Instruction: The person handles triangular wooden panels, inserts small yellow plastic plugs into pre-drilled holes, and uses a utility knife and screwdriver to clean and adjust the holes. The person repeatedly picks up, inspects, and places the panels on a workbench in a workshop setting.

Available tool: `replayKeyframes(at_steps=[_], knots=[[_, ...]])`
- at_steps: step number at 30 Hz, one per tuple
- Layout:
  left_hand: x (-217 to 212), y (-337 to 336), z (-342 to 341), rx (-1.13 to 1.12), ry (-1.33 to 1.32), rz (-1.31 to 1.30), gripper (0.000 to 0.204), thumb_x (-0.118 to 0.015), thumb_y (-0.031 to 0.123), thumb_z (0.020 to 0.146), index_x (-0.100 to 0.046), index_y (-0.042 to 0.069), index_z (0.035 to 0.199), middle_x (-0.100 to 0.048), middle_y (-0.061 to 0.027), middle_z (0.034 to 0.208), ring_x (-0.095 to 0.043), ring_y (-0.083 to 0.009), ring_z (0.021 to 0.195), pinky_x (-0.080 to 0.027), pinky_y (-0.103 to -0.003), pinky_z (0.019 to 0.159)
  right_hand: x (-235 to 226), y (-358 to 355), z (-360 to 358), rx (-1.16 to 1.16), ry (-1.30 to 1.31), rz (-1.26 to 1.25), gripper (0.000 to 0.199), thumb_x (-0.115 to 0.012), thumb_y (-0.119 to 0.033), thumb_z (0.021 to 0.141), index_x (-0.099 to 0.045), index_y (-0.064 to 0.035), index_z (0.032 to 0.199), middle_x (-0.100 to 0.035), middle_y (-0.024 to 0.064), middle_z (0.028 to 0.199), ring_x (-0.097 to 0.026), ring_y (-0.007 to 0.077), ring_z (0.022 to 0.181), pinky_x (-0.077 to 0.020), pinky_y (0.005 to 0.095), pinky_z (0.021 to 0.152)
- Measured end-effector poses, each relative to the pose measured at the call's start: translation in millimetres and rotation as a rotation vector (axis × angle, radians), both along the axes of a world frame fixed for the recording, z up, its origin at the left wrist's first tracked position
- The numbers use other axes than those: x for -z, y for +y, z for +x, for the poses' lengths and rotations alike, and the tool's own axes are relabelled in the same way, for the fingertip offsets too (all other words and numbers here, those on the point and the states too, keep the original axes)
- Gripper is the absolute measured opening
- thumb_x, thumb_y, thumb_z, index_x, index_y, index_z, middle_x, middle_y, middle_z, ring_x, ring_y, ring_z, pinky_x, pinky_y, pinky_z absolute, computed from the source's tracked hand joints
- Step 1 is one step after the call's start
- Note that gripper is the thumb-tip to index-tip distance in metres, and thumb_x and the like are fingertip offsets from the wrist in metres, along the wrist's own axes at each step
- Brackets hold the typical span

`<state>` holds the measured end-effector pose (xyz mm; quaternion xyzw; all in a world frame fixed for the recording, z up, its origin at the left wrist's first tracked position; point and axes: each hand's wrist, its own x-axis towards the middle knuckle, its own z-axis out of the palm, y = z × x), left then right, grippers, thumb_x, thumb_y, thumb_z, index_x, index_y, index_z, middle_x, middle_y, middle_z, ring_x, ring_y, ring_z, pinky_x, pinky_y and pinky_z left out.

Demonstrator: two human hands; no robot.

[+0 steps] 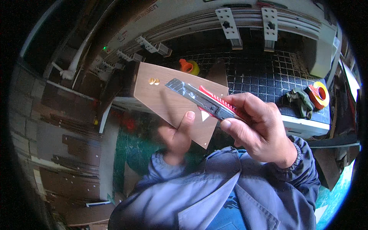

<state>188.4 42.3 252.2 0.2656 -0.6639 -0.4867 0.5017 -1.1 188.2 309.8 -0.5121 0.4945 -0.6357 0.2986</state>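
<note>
Looks like a woodworking workshop. Note black gridded machine bed (253,63); beyond bed, metal rail (249,17) with bracket plates (229,30); on bed's right end, tape (325,102); left of bed, brown boards (78,147); before bed, wood-grain panel (153,94) and knife (214,103).

The cutter (202,101) looks glossy metal and plastic, the board (172,107) smooth wood-grained, the jacket (153,195) matt cloth.

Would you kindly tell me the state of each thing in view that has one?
Utility knife: blade out, held in the right hand.
Wood-grain panel: tilted, left thumb on its face.
Left hand: gripping the panel's edge, partly blurred.
Green cloth: crumpled.
Right-side orange-and-yellow roll: beside the cloth.
Farther orange-and-yellow roll: partly hidden by the panel.
Small green light: lit.
</note>
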Motion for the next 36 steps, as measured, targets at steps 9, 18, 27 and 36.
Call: replayKeyframes(at_steps=[9,18,27,36], knots=[[-2,9,28,-0.128,-0.014,-0.08,0.045,-0.072,0.011,0.094,-0.06,-0.01,0.131,-0.069,-0.0149,0.122,-0.067,-0.0236,0.11,-0.054,-0.039,0.098,7,-19,35,0.155,0.364,-0.185,0.032,-0.082,-0.02,0.091,-0.059,0.0011,0.099,-0.062,0.0151,0.068,-0.066,0.0294,0.056,-0.0521,0.0377,0.052],[1,-3,30,-0.064,0.023,-0.087,0.053,-0.067,0.011,0.094,-0.051,-0.013,0.139,-0.067,-0.0197,0.125,-0.07,-0.0259,0.109,-0.057,-0.038,0.095,4,-27,43,0.019,0.161,-0.08,0.031,-0.078,-0.023,0.093,-0.061,0.0029,0.093,-0.059,0.0109,0.065,-0.059,0.0171,0.054,-0.0468,0.0318,0.052],[12,-11,23,-0.183,-0.066,-0.206,0.06,-0.053,0.001,0.091,-0.043,-0.011,0.149,-0.068,-0.0178,0.122,-0.069,-0.0221,0.107,-0.057,-0.039,0.096,9,-24,41,0.023,0.133,-0.025,0.031,-0.079,-0.022,0.092,-0.062,0.004,0.093,-0.06,0.0146,0.066,-0.059,0.0199,0.055,-0.0483,0.0351,0.053],[15,-16,21,-0.158,-0.112,-0.221,0.055,-0.067,0.005,0.093,-0.047,-0.012,0.142,-0.066,-0.0207,0.128,-0.07,-0.03,0.114,-0.056,-0.04,0.1,9,-25,38,0.056,0.191,-0.043,0.031,-0.078,-0.022,0.093,-0.062,0.004,0.097,-0.063,0.0165,0.068,-0.067,0.026,0.058,-0.0526,0.0365,0.056]])
